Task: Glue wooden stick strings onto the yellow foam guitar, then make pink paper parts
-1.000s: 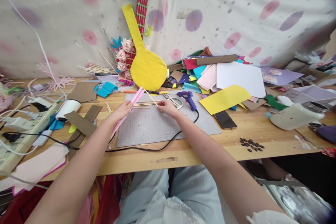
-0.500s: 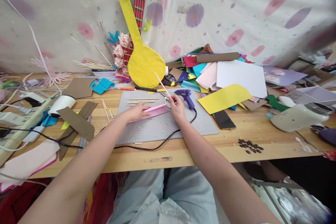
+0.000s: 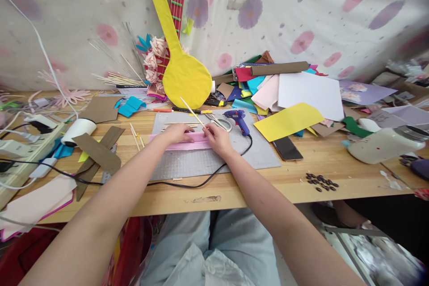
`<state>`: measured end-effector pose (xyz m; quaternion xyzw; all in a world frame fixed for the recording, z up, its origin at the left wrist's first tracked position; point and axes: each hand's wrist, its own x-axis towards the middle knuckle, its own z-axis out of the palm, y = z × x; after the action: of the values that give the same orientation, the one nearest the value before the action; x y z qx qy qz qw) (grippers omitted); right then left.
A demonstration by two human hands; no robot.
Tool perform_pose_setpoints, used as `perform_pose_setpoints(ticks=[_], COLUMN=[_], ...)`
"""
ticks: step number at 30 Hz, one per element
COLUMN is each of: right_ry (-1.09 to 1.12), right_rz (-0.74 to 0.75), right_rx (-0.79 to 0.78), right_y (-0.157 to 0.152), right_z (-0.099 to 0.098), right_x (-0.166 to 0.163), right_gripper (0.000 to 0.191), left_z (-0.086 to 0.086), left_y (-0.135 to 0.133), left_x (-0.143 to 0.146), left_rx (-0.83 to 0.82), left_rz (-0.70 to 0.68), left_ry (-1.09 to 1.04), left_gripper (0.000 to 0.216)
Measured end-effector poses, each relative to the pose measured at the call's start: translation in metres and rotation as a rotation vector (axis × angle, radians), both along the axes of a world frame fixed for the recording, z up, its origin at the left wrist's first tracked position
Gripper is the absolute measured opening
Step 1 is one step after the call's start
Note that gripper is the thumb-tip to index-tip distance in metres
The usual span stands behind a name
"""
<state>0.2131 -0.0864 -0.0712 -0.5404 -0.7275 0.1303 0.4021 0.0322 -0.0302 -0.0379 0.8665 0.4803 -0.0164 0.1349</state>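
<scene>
At a wooden counter (image 3: 268, 187), the right hand (image 3: 217, 137) has its fingers clamped on one slim stick (image 3: 191, 110), while the left hand (image 3: 176, 134) rests on one pink paper strip (image 3: 187, 145) across a gray cutting mat (image 3: 179, 165); whether its fingers pinch, I cannot tell. Beyond them lie one glue gun (image 3: 238, 119) and one pair of scissors (image 3: 223, 124); one pale jar (image 3: 382, 147) sits far right, its contents hidden.
</scene>
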Motion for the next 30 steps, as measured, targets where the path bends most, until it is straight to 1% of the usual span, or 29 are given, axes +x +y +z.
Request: perform_pose_setpoints(ticks=[3, 6, 10, 13, 17, 19, 21, 23, 25, 27, 30], right_ry=[-0.026, -0.009, 0.034, 0.009, -0.049, -0.111, -0.167, -0.210, -0.254, -0.299, -0.321], right_rz=[0.070, 0.143, 0.152, 0.134, 0.139, 0.168, 0.245, 0.354, 0.424, 0.433, 0.375], right_rx=[-0.119, -0.206, -0.227, -0.194, -0.114, -0.116, -0.155, -0.198, -0.219, -0.212, -0.161], right_y=[0.000, 0.002, 0.005, 0.006, 0.005, 0.005, 0.006, 0.009, 0.010, 0.010, 0.005], right_z=[-0.003, -0.006, -0.011, -0.013, -0.012, -0.009, -0.004, 0.001, 0.005, 0.006, 0.004], right_x=[0.000, 0.001, 0.003, 0.002, 0.004, 0.007, 0.012, 0.018, 0.023, 0.028, 0.034], right_gripper=[0.019, 0.018, 0.018, 0.017, 0.018, 0.017, 0.016, 0.014, 0.014, 0.014, 0.010], left_z=[-0.001, -0.007, -0.021, -0.030, -0.037, -0.040, -0.042, -0.044, -0.045, -0.045, -0.045], left_y=[0.001, -0.004, -0.018, -0.030, -0.042, -0.044, -0.044, -0.042, -0.041, -0.041, -0.041], left_x=[-0.007, -0.017, -0.027, -0.033, -0.047, -0.056, -0.065, -0.071, -0.073, -0.073, -0.070], left_rx=[0.067, 0.179, 0.361, 0.468, 0.565, 0.576, 0.547, 0.487, 0.441, 0.437, 0.479], left_rz=[-0.004, -0.056, -0.078, -0.021, 0.155, 0.245, 0.305, 0.327, 0.326, 0.324, 0.336], left_ry=[0.016, -0.012, -0.095, -0.177, -0.260, -0.289, -0.306, -0.312, -0.313, -0.316, -0.321], left_gripper=[0.057, 0.059, 0.054, 0.044, 0.042, 0.047, 0.049, 0.043, 0.037, 0.036, 0.036])
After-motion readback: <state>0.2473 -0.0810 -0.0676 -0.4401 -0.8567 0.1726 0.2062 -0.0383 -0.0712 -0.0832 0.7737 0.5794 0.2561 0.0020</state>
